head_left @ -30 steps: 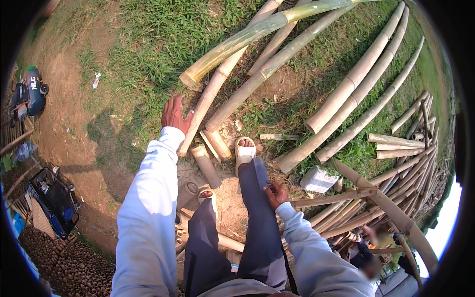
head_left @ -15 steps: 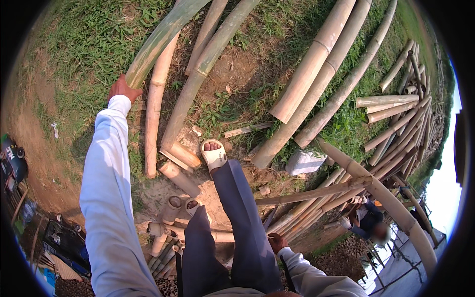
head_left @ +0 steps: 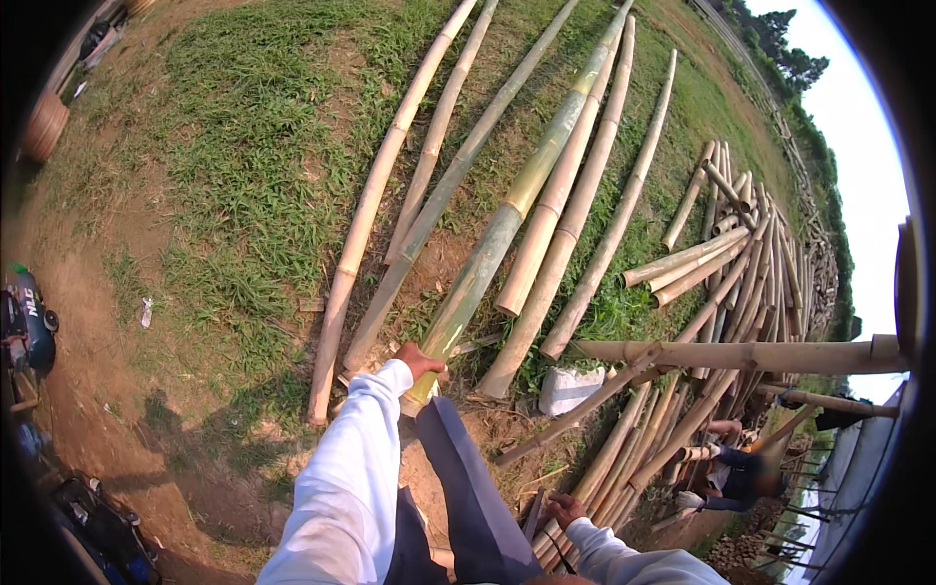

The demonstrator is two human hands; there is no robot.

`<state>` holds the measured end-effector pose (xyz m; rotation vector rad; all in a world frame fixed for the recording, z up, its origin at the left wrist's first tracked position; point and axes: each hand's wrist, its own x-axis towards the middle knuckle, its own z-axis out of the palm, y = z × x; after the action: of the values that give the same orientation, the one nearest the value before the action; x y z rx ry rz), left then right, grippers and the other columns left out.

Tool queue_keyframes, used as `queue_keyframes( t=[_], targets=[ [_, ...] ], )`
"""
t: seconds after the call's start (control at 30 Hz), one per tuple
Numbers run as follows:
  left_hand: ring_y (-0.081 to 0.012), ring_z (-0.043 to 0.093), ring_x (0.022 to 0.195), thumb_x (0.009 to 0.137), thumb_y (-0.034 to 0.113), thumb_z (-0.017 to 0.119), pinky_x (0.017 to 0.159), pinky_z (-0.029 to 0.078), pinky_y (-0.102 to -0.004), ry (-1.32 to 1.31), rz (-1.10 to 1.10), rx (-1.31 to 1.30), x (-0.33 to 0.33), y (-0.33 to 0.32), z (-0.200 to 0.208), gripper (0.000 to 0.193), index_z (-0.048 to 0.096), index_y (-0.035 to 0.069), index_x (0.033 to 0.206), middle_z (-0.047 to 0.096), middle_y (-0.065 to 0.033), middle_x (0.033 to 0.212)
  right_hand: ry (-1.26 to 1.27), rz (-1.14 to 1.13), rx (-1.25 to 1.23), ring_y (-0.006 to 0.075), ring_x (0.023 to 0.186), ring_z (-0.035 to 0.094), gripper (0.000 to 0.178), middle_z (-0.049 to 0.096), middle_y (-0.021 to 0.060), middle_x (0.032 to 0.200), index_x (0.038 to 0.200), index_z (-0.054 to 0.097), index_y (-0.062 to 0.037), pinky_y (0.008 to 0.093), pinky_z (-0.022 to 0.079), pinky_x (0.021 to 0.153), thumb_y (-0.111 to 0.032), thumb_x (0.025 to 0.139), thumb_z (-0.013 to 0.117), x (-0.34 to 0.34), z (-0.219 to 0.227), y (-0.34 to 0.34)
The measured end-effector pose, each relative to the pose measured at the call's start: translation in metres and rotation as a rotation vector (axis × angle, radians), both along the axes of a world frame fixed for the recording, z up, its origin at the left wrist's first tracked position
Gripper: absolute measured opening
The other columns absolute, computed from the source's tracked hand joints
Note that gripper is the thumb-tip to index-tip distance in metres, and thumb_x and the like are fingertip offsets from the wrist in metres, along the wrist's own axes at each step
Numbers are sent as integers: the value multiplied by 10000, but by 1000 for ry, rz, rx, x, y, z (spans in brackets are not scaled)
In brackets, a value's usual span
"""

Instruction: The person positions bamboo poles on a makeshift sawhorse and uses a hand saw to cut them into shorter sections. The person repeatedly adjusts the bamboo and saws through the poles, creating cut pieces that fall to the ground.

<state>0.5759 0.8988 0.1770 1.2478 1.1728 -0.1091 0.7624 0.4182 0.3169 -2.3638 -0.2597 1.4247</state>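
Ground: grass [head_left: 253,185] and bare soil fill my view, bent at the fisheye rim; the corners are black.
Stacked poles: a bamboo heap [head_left: 736,292] on the right; I cannot count it, as the poles overlap.
Green pole: the green bamboo pole [head_left: 485,258] slants from the wearer's legs toward the upper edge, which seems to cut off its far end; the near end sits under the left hand.
Pale poles: dry bamboo poles [head_left: 375,190] lie on both sides of it, several running out at the top.
Crossbeam: one thick bamboo beam [head_left: 760,357] crosses at right, hiding part of the heap.
Co-worker: a bent person [head_left: 739,480] at lower right, partly blurred; I cannot make out the work.
Wearer's legs: dark trousers [head_left: 473,487], lower parts mostly out of sight.
Machine: black-framed unit [head_left: 102,526], lower left, dim.
Tank: dark tank [head_left: 34,327], cropped by the rim.
Block: whitish block [head_left: 571,389] beside the pale pole ends.
Left hand: left hand [head_left: 421,364] clasps the green pole near its end; the underside of the grip is hidden.
Right hand: right hand [head_left: 564,509] by the thigh, fingers bent; I cannot tell whether it holds anything.
Scrap: white scrap [head_left: 146,312] on soil, too small to identify.
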Motion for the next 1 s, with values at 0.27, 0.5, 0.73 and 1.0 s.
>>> queue_keyframes(
  t=[0.27, 0.5, 0.73, 1.0],
  targets=[
    [-253, 685, 641, 747, 135, 791, 605, 585, -381, -241, 42, -314, -53, -151, 45, 359, 629, -34, 1020, 680, -134, 830, 41, 78, -178, 212, 831, 717, 339, 733, 136, 906, 1132, 669, 11, 337, 573, 773, -258, 938, 602, -96, -6, -150],
    [-202, 670, 726, 743, 163, 805, 686, 544, -339, -379, 225, -608, -161, -251, 88, 361, 658, 18, 1040, 687, -94, 877, 64, 28, 81, 259, 992, 699, 419, 729, 164, 993, 1178, 659, -24, 359, 524, 899, -323, 886, 627, -76, 31, -145],
    [-235, 660, 873, 643, 356, 832, 828, 512, -347, 46, 60, -171, -213, -304, 112, 574, 686, 13, 1080, 706, -123, 970, 136, 93, 213, 196, 900, 680, 435, 705, 137, 981, 1241, 575, -10, 330, 526, 822, -305, 927, 635, -55, 54, -134],
    [-321, 595, 1150, 560, 443, 876, 998, 437, -349, 193, -15, -31, -184, -362, 60, 912, 556, -2, 1289, 629, -196, 1220, 160, 345, 277, 179, 921, 653, 396, 664, 106, 989, 1312, 532, 18, 305, 516, 859, -184, 975, 581, 21, 22, -176]
  ],
)
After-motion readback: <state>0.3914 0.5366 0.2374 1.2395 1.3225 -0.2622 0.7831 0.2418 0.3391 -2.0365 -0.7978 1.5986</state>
